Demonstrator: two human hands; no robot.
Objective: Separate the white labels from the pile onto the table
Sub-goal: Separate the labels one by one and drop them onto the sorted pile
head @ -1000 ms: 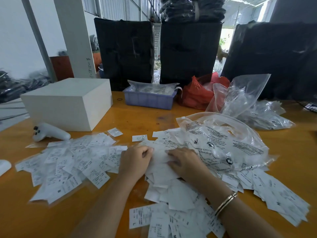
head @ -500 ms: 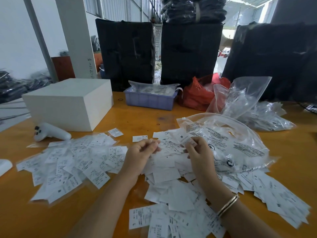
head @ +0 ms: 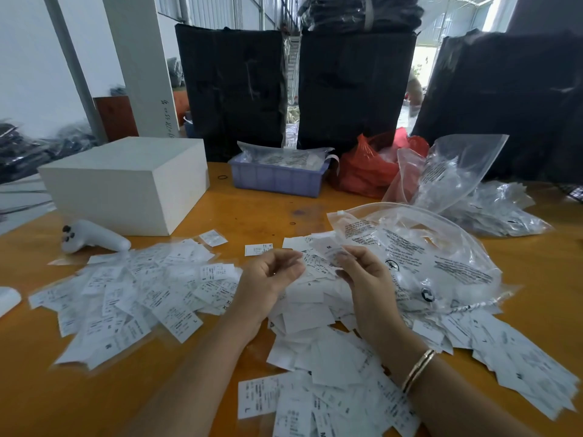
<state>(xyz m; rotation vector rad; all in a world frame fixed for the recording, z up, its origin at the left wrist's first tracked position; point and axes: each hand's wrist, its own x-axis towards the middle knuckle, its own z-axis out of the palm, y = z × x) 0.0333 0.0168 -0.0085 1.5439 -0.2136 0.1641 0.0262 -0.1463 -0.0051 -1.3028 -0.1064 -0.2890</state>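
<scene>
Label's up in the right hand, sorted heap is off to the left

Right hand (head: pixel 367 280) pinches one white label (head: pixel 329 249) above the pile (head: pixel 315 313); left hand (head: pixel 268 279) is loosely curled, holding nothing (as far as I can see), nearer the sorted heap (head: pixel 135 288) on the table (head: pixel 252 212).

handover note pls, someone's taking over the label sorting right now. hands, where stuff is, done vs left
Right hand: raised over the pile, pinching a small white label at its fingertips.
Left hand: raised beside it, fingers curled; whether it holds anything cannot be told.
Unsorted pile: centre of the table, under both hands, running on toward the near right edge, partly under a printed clear bag.
Separated labels: spread flat to the left, in front of the white box.
Done: a good share already laid out on the left.
Left: place the held label, then work through the big central pile.
</scene>
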